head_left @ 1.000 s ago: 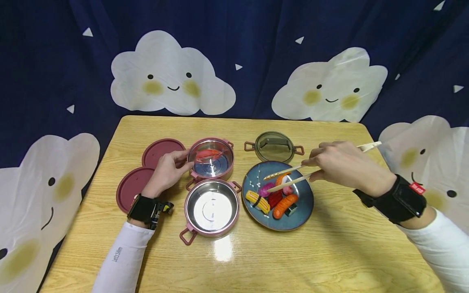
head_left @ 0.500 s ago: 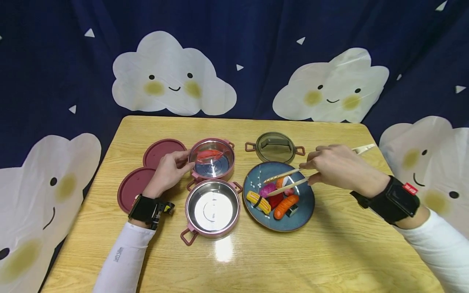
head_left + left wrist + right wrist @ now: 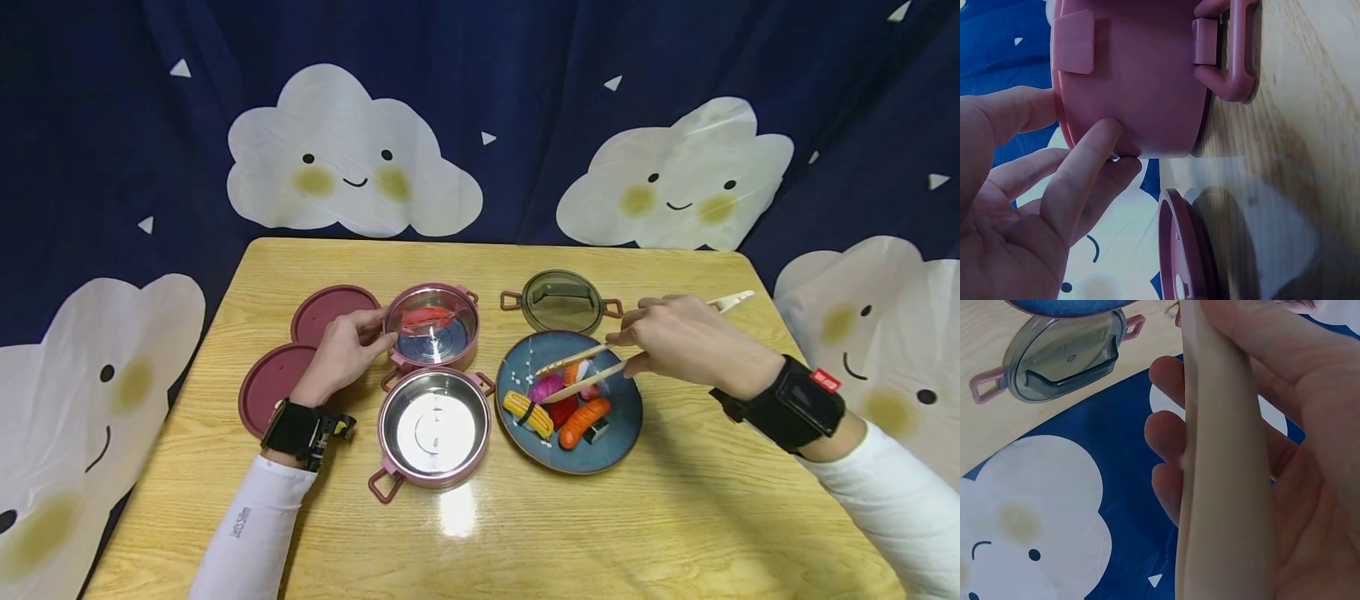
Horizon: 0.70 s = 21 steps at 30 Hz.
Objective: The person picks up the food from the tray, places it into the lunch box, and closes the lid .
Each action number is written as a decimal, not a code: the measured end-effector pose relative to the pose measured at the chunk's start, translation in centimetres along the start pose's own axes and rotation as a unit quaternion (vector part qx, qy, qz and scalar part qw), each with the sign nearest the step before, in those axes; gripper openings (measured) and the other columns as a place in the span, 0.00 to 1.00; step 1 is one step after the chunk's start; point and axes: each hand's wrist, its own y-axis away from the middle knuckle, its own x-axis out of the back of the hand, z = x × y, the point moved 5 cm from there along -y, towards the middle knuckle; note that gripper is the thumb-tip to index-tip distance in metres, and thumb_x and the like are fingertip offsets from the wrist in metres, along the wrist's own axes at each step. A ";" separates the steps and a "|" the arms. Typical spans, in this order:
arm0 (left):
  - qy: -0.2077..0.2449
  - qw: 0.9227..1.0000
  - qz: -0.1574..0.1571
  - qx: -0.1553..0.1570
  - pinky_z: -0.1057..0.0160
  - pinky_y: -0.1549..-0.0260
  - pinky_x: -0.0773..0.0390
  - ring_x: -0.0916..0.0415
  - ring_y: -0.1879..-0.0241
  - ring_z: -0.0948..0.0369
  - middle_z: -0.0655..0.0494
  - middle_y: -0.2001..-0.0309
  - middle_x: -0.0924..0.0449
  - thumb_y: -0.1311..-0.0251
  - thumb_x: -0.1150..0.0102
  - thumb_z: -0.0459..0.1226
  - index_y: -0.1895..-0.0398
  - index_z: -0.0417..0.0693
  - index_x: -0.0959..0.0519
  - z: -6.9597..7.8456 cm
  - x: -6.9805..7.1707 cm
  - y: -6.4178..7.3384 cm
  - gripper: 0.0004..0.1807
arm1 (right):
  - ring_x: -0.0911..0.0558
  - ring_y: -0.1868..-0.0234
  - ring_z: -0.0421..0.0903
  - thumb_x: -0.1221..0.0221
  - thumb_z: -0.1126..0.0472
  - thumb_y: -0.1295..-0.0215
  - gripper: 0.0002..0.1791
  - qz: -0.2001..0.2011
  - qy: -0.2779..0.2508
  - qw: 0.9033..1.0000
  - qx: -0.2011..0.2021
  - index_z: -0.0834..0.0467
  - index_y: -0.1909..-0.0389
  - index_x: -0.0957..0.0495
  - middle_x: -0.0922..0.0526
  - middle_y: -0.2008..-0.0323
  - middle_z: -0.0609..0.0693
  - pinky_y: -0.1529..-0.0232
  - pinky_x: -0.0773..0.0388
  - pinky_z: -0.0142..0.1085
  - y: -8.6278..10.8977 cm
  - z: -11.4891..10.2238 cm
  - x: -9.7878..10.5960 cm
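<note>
Head: slim tongs [image 3: 585, 382], perhaps wooden, above round plate [image 3: 626, 417].

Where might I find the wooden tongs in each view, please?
Head: tongs right of centre, in the right hand, tips over the blue plate.
Left wrist: not in it.
Right wrist: tongs right of centre, top to bottom.
Shared landmark: cloud-patterned backdrop, in all three.

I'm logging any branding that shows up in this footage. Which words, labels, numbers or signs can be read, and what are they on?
"Let's Slim": on the left sleeve, small but readable.
Red tag on the right wrist strap: any lettering is too small and blurred to read.
I can make out no text on the tongs, plate, near pot or far pot.
</note>
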 end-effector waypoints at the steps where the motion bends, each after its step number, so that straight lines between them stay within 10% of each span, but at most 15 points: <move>1: 0.000 1.000 0.000 0.000 0.41 0.41 0.15 0.16 0.39 0.41 0.36 0.37 0.17 0.29 0.34 0.37 0.29 0.37 0.24 0.0 0.0 0.0 0.27 | 0.19 0.67 0.45 0.19 0.43 0.54 0.24 0.000 0.001 1.000 0.002 0.47 0.55 0.07 0.09 0.62 0.45 0.72 0.20 0.39 -0.1 0.0 0.0; 21: 0.000 1.000 0.004 -0.006 0.41 0.40 0.15 0.16 0.39 0.41 0.36 0.36 0.17 0.29 0.34 0.37 0.30 0.36 0.24 0.0 0.0 0.0 0.27 | 0.22 0.71 0.45 0.19 0.45 0.55 0.20 -0.004 0.018 0.999 0.040 0.46 0.60 0.08 0.14 0.70 0.43 0.74 0.24 0.37 -1.8 -0.4 0.2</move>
